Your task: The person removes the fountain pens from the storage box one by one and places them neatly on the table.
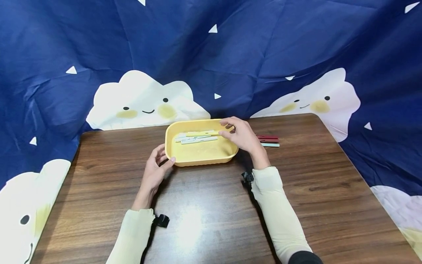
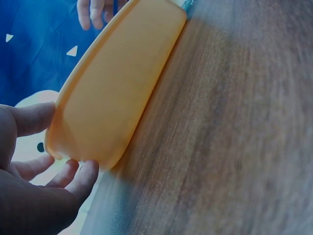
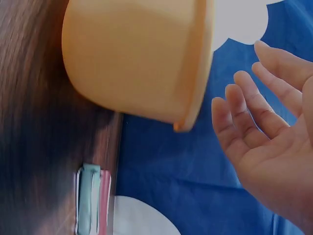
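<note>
A yellow plastic basket (image 1: 201, 157) stands at the back of the table, with several white, pale-coloured and yellow pens (image 1: 199, 139) lying inside. My left hand (image 1: 155, 170) grips the basket's near left corner, thumb at the rim and fingers against the outer wall, as the left wrist view also shows. Over the basket's right end hovers my right hand (image 1: 242, 135), fingers spread and bent a little. No pen shows between its fingers in the right wrist view. A yellow pen (image 1: 206, 134) lies just left of its fingertips in the head view.
Right of the basket lie red pens (image 1: 268, 139) and a light blue one (image 1: 270, 145), partly hidden by the right hand. A dark blue cloth (image 1: 230, 73) with cloud faces hangs behind the wooden table (image 1: 313, 201).
</note>
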Tool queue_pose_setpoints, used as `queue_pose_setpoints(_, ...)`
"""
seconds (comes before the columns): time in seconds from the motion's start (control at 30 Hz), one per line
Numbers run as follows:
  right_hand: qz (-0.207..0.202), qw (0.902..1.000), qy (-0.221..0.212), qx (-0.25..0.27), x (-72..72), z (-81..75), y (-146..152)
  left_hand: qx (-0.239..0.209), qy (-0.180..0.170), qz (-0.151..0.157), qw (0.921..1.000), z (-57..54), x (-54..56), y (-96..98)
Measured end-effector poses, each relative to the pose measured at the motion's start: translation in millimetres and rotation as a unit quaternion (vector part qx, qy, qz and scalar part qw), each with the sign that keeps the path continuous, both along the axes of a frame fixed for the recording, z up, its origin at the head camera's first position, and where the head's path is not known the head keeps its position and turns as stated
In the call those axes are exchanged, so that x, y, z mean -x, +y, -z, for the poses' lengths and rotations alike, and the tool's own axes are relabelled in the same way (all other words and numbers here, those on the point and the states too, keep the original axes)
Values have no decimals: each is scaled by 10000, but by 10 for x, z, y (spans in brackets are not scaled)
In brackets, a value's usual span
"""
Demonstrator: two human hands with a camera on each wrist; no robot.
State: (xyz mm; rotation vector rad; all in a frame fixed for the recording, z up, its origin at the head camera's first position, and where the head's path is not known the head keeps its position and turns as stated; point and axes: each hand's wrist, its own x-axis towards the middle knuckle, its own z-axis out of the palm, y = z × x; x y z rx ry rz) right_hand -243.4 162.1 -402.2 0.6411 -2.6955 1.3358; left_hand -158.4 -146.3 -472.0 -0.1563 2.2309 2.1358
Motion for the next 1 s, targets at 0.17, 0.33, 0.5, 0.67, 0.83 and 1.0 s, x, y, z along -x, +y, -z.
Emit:
queue_pose_setpoints(0.17,-134,9999,-77,-31,17,14,-85,2,-16,6,10000,-4,0,4)
queue_pose_setpoints(0.33,-234,9997,-68,-61,38,39,-164,16,-1,1,10000,-8,-1,10)
queue_pose_setpoints(0.5,-269,9993,-195,-174,60,68,-240,23,-9,18,10000,-15,-13,2)
queue_pose_setpoints(0.67,-341,9987,-189,-337,92,109,-314,50,-8,36,10000,-22,-23,-10)
queue_pose_setpoints(0.83,-444,9982,-150,-365,132,158,-358,62,-29,61,10000,-28,-30,-12)
queue_pose_setpoints(1.0,-560,9976,-308,-275,170,212,-394,53,-17,40,10000,-24,-25,-6)
